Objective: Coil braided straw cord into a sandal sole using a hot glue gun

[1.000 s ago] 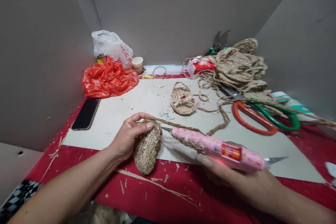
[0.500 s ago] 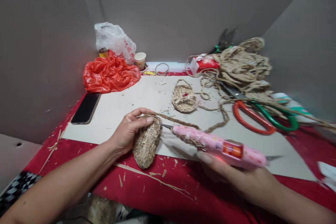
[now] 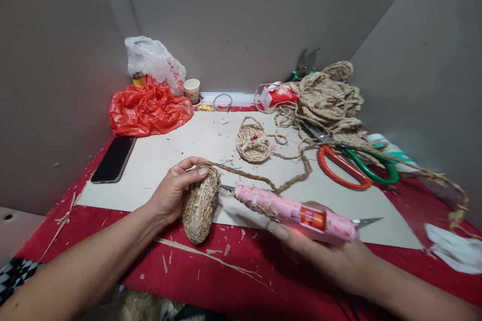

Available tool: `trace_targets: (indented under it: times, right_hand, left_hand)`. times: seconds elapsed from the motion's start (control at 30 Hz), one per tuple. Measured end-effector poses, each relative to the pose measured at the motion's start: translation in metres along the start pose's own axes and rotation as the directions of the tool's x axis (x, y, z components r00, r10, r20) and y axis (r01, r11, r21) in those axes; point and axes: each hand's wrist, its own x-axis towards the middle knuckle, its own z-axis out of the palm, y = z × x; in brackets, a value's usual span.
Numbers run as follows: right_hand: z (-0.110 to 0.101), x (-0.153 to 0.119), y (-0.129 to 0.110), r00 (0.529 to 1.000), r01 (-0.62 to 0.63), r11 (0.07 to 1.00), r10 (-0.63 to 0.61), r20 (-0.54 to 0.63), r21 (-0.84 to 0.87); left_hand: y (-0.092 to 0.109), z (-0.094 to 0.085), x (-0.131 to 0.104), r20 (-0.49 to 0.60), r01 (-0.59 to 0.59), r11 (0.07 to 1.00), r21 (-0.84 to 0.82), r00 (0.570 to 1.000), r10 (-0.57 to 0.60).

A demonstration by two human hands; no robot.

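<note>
My left hand (image 3: 177, 185) grips an oval, slipper-shaped woven straw piece (image 3: 201, 208) by its upper end, thumb on top. From that end a braided straw cord (image 3: 244, 173) runs off to the right across the white board. In my right hand (image 3: 320, 256) is a pink hot glue gun (image 3: 278, 205) with an orange window and a red glow underneath. Its dark nozzle (image 3: 227, 188) points left, at the right edge of the woven piece; whether it touches cannot be told. A pointed metal blade (image 3: 371, 222) shows behind the gun's rear end, its handle hidden.
A small woven slipper (image 3: 254, 143) with a red bead lies on the white board (image 3: 150, 160). To the right are large scissors (image 3: 344, 168) and a heap of braided cord (image 3: 327, 95). At left lie a phone (image 3: 113, 159) and an orange plastic bag (image 3: 150, 110); a paper cup (image 3: 192, 90) stands behind.
The whole view has shifted slightly, so things appear further left. Both hands keep their holds, and the glue gun's nozzle stays close to the woven piece's edge.
</note>
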Motion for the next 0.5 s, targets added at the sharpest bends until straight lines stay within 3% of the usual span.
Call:
trace_targets:
  times: [0.17, 0.4, 0.5]
  right_hand:
    - [0.002, -0.006, 0.007, 0.999, -0.036, 0.998, 0.034, -0.037, -0.045]
    - [0.003, -0.001, -0.008, 0.998, 0.051, 0.977, -0.059, -0.033, -0.207]
    - [0.005, 0.001, -0.011, 0.994, 0.096, 0.975, -0.105, -0.032, -0.203]
  left_hand:
    - [0.0, -0.001, 0.0, 0.019, 0.009, 0.999, -0.035, 1.0, -0.008]
    - [0.0, -0.002, 0.0, 0.025, 0.012, 0.998, -0.055, 1.0, -0.011]
    - [-0.001, -0.002, 0.0, 0.018, 0.015, 0.998, -0.067, 1.0, -0.014]
